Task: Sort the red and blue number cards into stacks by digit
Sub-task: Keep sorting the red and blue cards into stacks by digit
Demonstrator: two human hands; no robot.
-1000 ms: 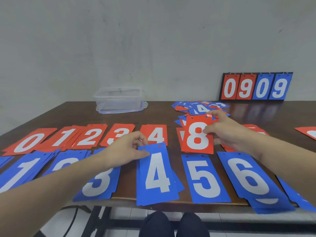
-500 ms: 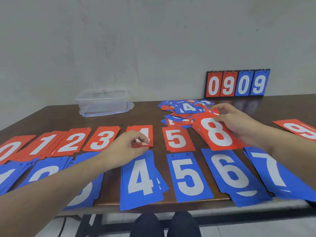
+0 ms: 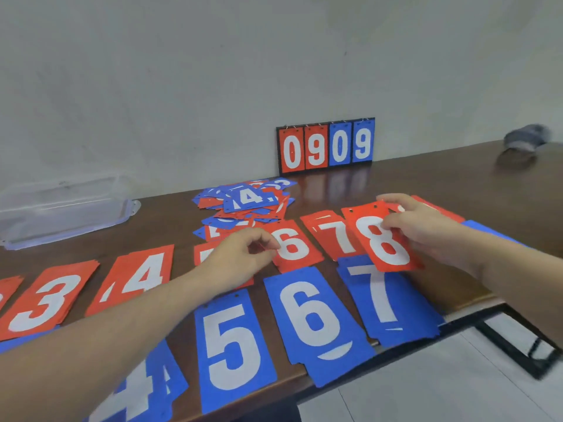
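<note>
1. Step in hand, by the look of it: placing a red 8 [image 3: 384, 240], held in the right hand [image 3: 426, 231] at the right end of the red row, just beside the red 7 [image 3: 333, 236] and overlapping the top of the blue 7 [image 3: 387, 296].
2. Next move, as a judgement: carry the 8 right, past the red 7, lower it flat onto its own spot, then let go; more red card edges show behind the right hand, digit hidden.
3. Right fingers [image 3: 393, 200]: curled round the card's top right corner, thumb across its face by the digit, card tilted and partly lifted.
4. Left hand [image 3: 240, 260]: hovering over the red 5 [image 3: 204, 254], just beside the red 6 [image 3: 291, 245]; fingers loosely curled, thumb and forefinger close together; cannot tell whether touching a card edge.
5. Still to sort: the mixed pile [image 3: 246, 201] further back on the table [image 3: 426, 178], blue 4 on top.
</note>
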